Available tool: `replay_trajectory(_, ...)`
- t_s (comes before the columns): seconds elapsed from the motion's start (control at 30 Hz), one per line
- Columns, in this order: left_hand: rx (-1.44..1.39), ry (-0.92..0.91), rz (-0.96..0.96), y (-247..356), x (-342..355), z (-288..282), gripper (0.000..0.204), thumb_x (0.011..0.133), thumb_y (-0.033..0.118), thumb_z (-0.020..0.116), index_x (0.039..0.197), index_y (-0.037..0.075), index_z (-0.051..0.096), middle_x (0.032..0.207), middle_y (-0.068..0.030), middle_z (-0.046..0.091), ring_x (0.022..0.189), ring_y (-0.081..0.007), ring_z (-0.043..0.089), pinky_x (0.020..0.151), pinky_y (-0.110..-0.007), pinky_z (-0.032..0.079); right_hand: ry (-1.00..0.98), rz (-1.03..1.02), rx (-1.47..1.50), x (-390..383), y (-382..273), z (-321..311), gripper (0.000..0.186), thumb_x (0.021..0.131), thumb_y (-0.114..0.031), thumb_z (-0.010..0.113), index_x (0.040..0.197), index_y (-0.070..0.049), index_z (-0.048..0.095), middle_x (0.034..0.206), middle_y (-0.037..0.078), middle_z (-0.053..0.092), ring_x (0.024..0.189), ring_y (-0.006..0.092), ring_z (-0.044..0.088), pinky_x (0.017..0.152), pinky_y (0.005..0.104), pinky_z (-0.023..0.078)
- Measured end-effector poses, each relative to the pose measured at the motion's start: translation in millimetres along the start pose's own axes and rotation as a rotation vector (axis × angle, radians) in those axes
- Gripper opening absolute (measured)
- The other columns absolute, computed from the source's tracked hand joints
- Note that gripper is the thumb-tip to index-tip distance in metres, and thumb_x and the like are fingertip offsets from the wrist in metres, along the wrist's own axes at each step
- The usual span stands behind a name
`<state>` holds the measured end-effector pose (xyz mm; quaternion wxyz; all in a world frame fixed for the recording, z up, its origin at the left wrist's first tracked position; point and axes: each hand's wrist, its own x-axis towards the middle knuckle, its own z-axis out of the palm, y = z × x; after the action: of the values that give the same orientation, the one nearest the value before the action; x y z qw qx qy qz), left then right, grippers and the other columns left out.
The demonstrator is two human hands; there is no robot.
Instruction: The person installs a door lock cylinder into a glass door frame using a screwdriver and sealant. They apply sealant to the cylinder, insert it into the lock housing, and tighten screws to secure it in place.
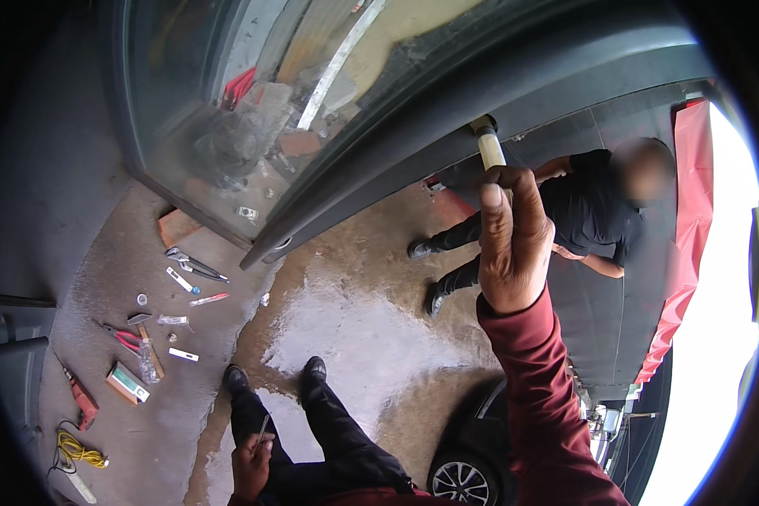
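My right hand (516, 240) is raised on the right, its fingers closed around a short cream-white cylinder (491, 152). The cylinder's dark end meets a long dark rounded bar (413, 118) on the glass door frame; I cannot tell whether it is fixed there. Low in the view, my left hand (251, 465) is closed on a thin metal rod (263, 426) that points upward beside my leg. The rod's lower part is hidden in the fingers.
Pliers (196, 265), red-handled pliers (125, 338), a hammer (148, 344), a red drill (82, 400), a yellow cord (80, 449) and a small box (127, 384) lie on the floor at left. A person in black (594, 202) stands at right. A black car (472, 430) is below.
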<state>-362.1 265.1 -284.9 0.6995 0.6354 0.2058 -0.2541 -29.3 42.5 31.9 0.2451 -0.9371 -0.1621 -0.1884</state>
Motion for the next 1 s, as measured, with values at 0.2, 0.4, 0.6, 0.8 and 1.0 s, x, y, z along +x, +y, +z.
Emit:
replay_trajectory(0.2, -0.027, -0.016, -0.025, -3.1, -2.3, -0.8, 0.018, 0.096, 0.018, 0.062, 0.101, 0.002, 0.070, 0.074, 0.0029, 0.059, 0.065, -0.0050, 0.050, 0.060, -0.023, 0.041, 0.020, -0.092, -0.082, 2.7, -0.6, 2.3, 0.020, 0.102, -0.023, 0.063, 0.104, -0.003, 0.061, 0.067, 0.009, 0.058, 0.055, 0.0186, 0.055, 0.058, 0.0276, 0.047)
replay_trajectory(0.4, -0.029, -0.020, -0.024, -2.4, -1.8, -5.0, 0.017, 0.097, 0.016, 0.062, 0.102, 0.001, 0.069, 0.074, 0.0030, 0.058, 0.065, -0.0049, 0.050, 0.060, -0.023, 0.040, 0.015, -0.088, -0.150, 0.1, 3.2, 2.4, 0.021, 0.100, -0.023, 0.066, 0.103, -0.004, 0.060, 0.066, 0.010, 0.057, 0.053, 0.0239, 0.057, 0.056, 0.0291, 0.047)
replay_trajectory(0.6, -0.004, -0.023, -0.007, 1.6, -1.3, -10.2, 0.017, 0.098, 0.015, 0.061, 0.102, 0.000, 0.069, 0.073, 0.0031, 0.056, 0.065, -0.0048, 0.049, 0.060, -0.022, 0.041, 0.001, -0.124, -0.172, 1.2, 3.2, 1.8, 0.020, 0.099, -0.022, 0.067, 0.102, -0.004, 0.059, 0.065, 0.009, 0.056, 0.052, 0.0231, 0.056, 0.053, 0.0296, 0.046)
replay_trajectory(0.8, -0.032, -0.033, -0.016, 1.0, -1.2, -10.5, 0.017, 0.098, 0.015, 0.060, 0.102, 0.000, 0.068, 0.074, 0.0029, 0.056, 0.065, -0.0047, 0.049, 0.060, -0.022, 0.041, -0.042, -0.070, -0.159, 2.0, -0.9, -2.0, 0.019, 0.105, -0.020, 0.057, 0.102, -0.001, 0.055, 0.068, 0.000, 0.048, 0.063, 0.0091, 0.040, 0.061, 0.0224, 0.038)
replay_trajectory(1.0, -0.039, -0.015, -0.010, -1.8, 0.0, -10.6, 0.018, 0.098, 0.015, 0.061, 0.102, 0.000, 0.068, 0.074, 0.0027, 0.057, 0.065, -0.0044, 0.049, 0.060, -0.022, 0.041, -0.008, -0.148, -0.182, 4.5, 0.9, -2.6, 0.017, 0.099, -0.019, 0.067, 0.099, -0.003, 0.059, 0.065, 0.009, 0.058, 0.053, 0.0216, 0.058, 0.054, 0.0292, 0.047)
